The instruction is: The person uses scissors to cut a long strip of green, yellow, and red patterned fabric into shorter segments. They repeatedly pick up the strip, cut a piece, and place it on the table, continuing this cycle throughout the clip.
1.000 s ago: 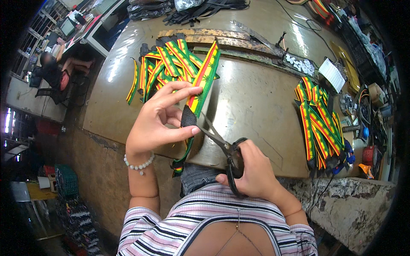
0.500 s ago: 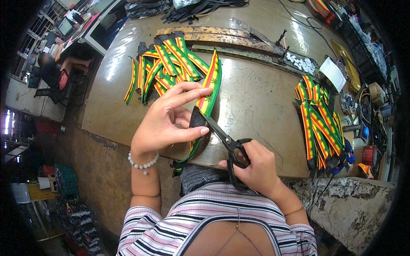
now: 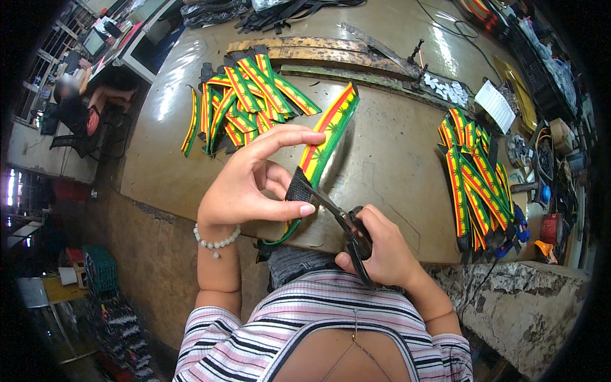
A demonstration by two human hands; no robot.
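Note:
Between thumb and fingers, my left hand (image 3: 254, 181) grips a red, yellow and green patterned strap (image 3: 330, 132) with a black webbing piece (image 3: 297, 190) at its lower part. The strap's top end stands up above the table's near part. My right hand (image 3: 388, 251) is closed round the handles of black scissors (image 3: 350, 230). Their blades point up and left, with the tips at the edge of the black webbing; whether they are cutting thread or fabric is too small to tell. A pile of similar straps (image 3: 261, 95) lies beyond my left hand.
A second strap pile (image 3: 474, 181) lies on the table (image 3: 388, 165) at the right. Worn wooden bars (image 3: 305, 49) and white pieces (image 3: 447, 91) lie farther back. A paper sheet (image 3: 495, 107) is at the right. Another person (image 3: 73, 105) sits at the far left.
The strap's upper end has tilted to the right and turned its patterned face more toward me. My right hand and the scissors have shifted slightly right, and the scissors have turned.

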